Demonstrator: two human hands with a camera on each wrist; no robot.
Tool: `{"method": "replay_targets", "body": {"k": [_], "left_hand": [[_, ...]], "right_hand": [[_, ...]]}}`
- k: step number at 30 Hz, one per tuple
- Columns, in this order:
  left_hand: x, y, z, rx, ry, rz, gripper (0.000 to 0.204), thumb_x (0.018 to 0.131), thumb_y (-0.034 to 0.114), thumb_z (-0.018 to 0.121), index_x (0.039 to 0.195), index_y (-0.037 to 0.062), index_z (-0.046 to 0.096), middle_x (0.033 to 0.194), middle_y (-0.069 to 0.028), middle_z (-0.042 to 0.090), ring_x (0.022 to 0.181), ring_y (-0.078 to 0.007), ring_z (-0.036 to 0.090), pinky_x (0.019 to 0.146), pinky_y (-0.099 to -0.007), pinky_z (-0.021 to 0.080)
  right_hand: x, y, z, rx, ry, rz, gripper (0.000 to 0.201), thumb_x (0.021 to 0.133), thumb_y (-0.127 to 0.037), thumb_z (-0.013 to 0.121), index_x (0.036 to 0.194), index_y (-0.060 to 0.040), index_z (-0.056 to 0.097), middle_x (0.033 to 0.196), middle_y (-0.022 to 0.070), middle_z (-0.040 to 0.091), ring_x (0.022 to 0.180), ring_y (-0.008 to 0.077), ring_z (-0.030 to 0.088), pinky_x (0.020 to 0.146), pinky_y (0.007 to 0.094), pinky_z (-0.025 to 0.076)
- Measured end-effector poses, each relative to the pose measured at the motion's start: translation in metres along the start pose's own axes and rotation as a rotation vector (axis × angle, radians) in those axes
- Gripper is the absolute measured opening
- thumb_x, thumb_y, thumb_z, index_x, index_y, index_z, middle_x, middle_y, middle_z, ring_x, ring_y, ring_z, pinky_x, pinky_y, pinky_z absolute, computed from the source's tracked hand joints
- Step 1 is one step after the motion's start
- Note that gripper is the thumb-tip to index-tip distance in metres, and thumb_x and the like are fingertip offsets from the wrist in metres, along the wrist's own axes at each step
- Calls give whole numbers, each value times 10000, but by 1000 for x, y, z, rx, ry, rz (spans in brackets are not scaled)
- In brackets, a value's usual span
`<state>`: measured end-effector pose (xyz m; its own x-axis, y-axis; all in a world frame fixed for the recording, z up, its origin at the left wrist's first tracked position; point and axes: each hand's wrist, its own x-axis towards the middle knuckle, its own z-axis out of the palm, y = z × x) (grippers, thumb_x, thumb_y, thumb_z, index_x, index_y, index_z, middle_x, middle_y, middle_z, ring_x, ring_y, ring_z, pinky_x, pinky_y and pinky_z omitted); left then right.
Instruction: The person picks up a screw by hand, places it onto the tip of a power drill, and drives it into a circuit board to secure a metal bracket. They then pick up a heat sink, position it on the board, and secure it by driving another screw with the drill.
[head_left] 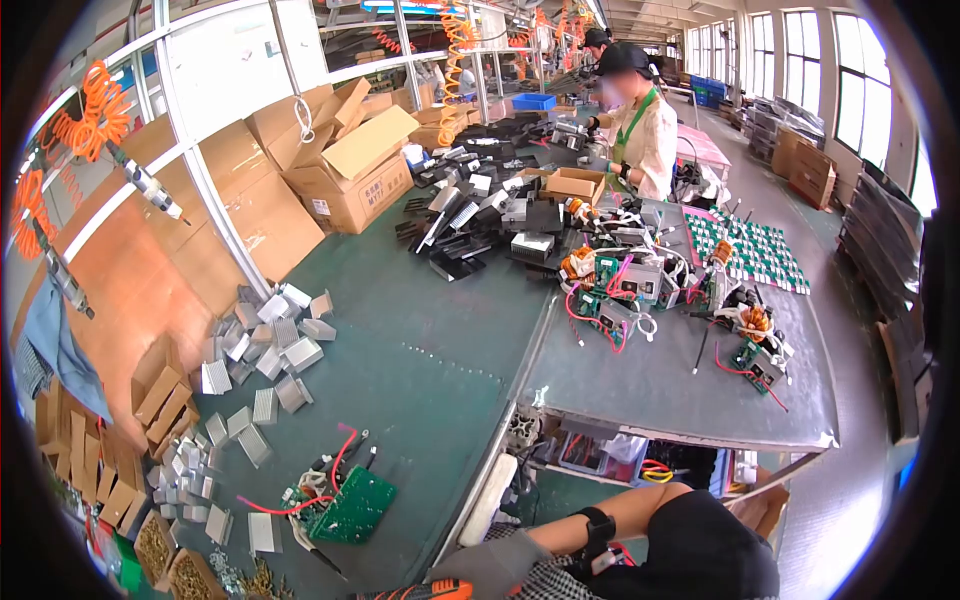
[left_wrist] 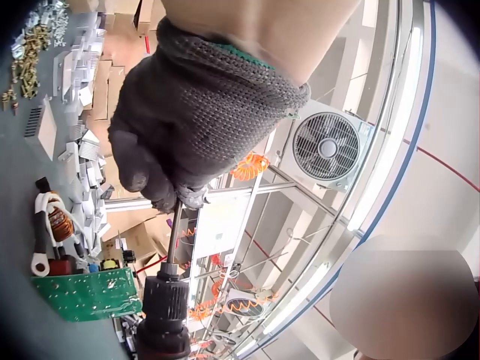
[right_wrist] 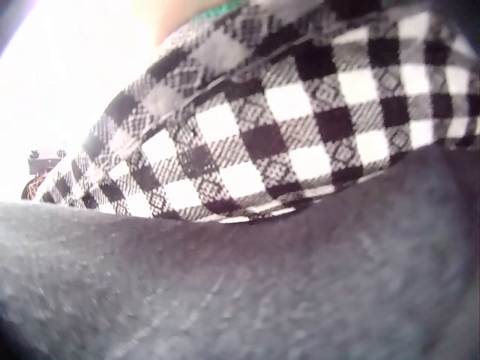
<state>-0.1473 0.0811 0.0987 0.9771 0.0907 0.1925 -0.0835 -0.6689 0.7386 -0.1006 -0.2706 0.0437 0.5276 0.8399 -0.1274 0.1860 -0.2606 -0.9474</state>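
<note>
Grey fabric gloved the right hand (head_left: 490, 565) in the head view, low at the border, just beside an orange-and-black power driver (head_left: 440, 590) that the frame cut off. Its fingers were hidden, so I could not tell whether they gripped the tool. The driver's visible part lay nearly crosswise, nose to the left. The circuit board assembly (head_left: 357, 505) sat on the green counter (head_left: 430, 390), ahead and to the left of that hand, its green face slanting; finned metal pieces (head_left: 265, 407) were scattered beyond it. The left hand did not show there.

In the left wrist view, the left hand (left_wrist: 191, 120) had its fingertips pinched on the slim metal shaft (left_wrist: 175, 236) above the black chuck (left_wrist: 165, 296). The board lay left of the chuck, its long edge roughly across the shaft's line. By my judgement the left hand, at the driver's nose, was the nearer one.

The right wrist view offered only checked fabric (right_wrist: 255, 142) above a blurred grey surface (right_wrist: 187, 292); no fingers could be made out.
</note>
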Motion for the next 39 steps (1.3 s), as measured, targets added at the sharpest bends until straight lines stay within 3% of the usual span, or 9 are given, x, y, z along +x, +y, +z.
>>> {"method": "replay_targets", "body": {"k": [2,17,24,26,29,30,31,32,39], "left_hand": [[1,4,-3,-45,-28,-55,348,946,368,549,1013,31,605,695,10,549,597,-65,455,525,-214,359],[1,5,-4,-181,-42,-104,333,955,363,535,987,36,594,752,-11,575,615,-80,485,536,-221,374],[5,-15,-8,156,6,35,320,956,354,535,1002,42,590,728,2,536,610,-72,466,538,-219,373],[7,-4,-6,3,-54,-29,318,958,353,532,1026,47,587,736,1,534,613,-73,464,544,-220,379],[10,-3,0,-234,-63,-8,371,951,355,544,1168,55,554,798,-10,570,626,-83,487,533,-220,379],[10,-32,5,-398,37,-9,498,857,460,632,1040,5,545,765,-87,599,622,-182,589,534,-300,482],[9,-52,21,-391,170,61,673,866,639,493,1056,-7,504,738,-76,557,569,-158,550,480,-275,442],[13,-9,19,-455,-15,100,592,910,543,497,1094,-19,489,853,-120,567,672,-184,569,568,-277,458],[44,18,20,-499,-2,63,602,953,506,440,1169,-50,523,832,-91,614,668,-158,588,599,-286,480]], "right_hand": [[-2,-17,-12,156,-166,217,640,687,-416,814,1123,-26,553,894,102,639,780,223,613,693,367,495],[1,5,-4,116,-91,1,676,676,-440,814,1143,-27,553,919,112,644,824,219,618,681,372,496],[-10,-4,4,-432,194,18,706,660,-481,789,1164,-51,544,856,143,658,776,298,652,668,415,492],[-11,-12,0,-463,185,14,729,656,-466,792,1204,-60,533,851,133,667,727,297,657,641,424,493],[-5,1,0,-349,140,49,789,684,-448,799,1265,-22,476,908,160,631,823,310,632,745,363,495],[-2,-3,-1,-279,64,73,833,690,-481,779,1285,0,449,962,188,624,885,322,625,786,371,490],[0,-9,-8,-219,-13,100,879,695,-513,758,1306,22,422,1015,217,616,947,334,618,827,379,485],[1,-10,-13,-170,-89,135,926,701,-545,738,1327,44,394,1068,245,608,1008,347,611,867,387,480],[7,-15,-34,3,35,161,852,642,-437,835,1286,-22,462,1034,158,645,932,272,641,840,355,494]]}}
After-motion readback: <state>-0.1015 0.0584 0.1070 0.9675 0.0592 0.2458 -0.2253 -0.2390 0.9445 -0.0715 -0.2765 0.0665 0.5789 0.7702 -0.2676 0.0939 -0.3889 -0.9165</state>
